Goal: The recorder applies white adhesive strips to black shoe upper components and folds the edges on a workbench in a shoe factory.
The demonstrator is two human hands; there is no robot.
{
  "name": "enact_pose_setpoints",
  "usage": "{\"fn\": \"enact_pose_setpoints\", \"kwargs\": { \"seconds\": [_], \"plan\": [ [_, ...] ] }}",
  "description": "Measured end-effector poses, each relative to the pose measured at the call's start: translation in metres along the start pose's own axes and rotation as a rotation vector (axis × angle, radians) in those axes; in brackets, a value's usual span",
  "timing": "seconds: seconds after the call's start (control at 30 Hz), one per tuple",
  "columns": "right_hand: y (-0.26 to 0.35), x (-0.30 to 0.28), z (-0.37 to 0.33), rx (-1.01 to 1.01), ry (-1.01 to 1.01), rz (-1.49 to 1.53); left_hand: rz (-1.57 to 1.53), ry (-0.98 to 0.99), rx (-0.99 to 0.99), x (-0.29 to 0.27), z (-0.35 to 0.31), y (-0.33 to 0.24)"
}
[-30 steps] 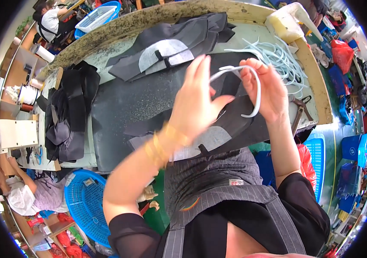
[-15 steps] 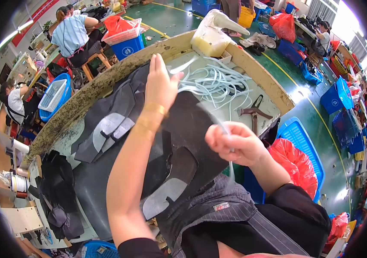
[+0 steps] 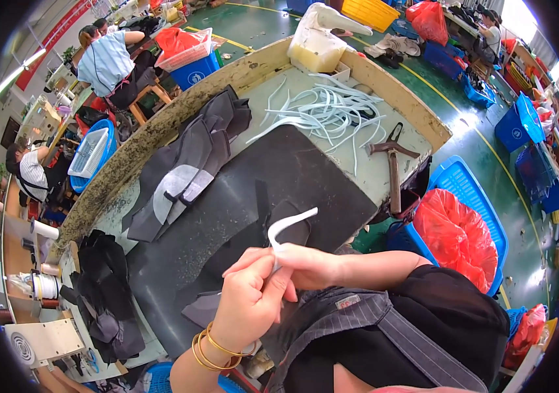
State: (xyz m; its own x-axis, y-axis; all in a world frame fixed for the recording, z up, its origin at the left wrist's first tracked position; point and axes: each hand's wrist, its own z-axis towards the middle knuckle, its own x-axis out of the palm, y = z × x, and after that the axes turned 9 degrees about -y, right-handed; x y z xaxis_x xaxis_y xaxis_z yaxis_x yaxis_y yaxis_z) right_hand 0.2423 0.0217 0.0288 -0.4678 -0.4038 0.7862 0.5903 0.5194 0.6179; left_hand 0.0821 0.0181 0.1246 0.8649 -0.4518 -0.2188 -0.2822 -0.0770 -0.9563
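Observation:
Close to my body, my left hand and my right hand meet, fingers closed in a pinch on a narrow white strip. Its free end curls up and away above the fingertips; the rest is hidden by my hands. Beneath them a dark cut piece lies on a black work mat, with more of it hidden behind my left hand. A loose heap of pale strips sits on the bench beyond the mat.
A hammer rests by the bench's right edge. Stacked dark cut pieces lie left of the mat, near the raised wooden rim. A whitish container stands at the far corner. Right of the bench is a blue basket with a red bag.
My left hand has come back from the far side of the mat to my right hand. Both now pinch the strip, which my right hand held alone before.

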Motion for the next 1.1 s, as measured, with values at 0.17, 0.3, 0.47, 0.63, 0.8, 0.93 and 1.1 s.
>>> {"fn": "enact_pose_setpoints", "kwargs": {
  "seconds": [0.17,0.3,0.47,0.63,0.8,0.93,1.1],
  "plan": [
    [0.034,0.002,-0.004,-0.313,-0.160,-0.816,0.626,-0.184,0.401,-0.012,-0.053,0.050],
    [0.034,0.012,-0.014,-0.392,-0.274,-0.960,1.258,-0.375,0.496,-0.042,-0.073,0.122],
    [-0.041,0.021,0.037,-0.497,-0.127,-1.286,1.199,-0.531,0.453,-0.017,-0.093,0.184],
    [-0.094,0.006,0.042,-0.241,-0.284,-1.211,1.087,-0.730,0.464,0.005,-0.106,0.215],
    [-0.109,0.008,0.046,-0.145,-0.312,-1.195,0.964,-0.755,0.504,0.001,-0.110,0.225],
    [-0.113,0.010,0.050,-0.156,-0.349,-1.191,0.871,-0.796,0.566,0.002,-0.112,0.237],
    [-0.114,0.016,0.056,-0.202,-0.435,-1.214,0.883,-0.711,0.523,-0.004,-0.108,0.224]
  ]
}}
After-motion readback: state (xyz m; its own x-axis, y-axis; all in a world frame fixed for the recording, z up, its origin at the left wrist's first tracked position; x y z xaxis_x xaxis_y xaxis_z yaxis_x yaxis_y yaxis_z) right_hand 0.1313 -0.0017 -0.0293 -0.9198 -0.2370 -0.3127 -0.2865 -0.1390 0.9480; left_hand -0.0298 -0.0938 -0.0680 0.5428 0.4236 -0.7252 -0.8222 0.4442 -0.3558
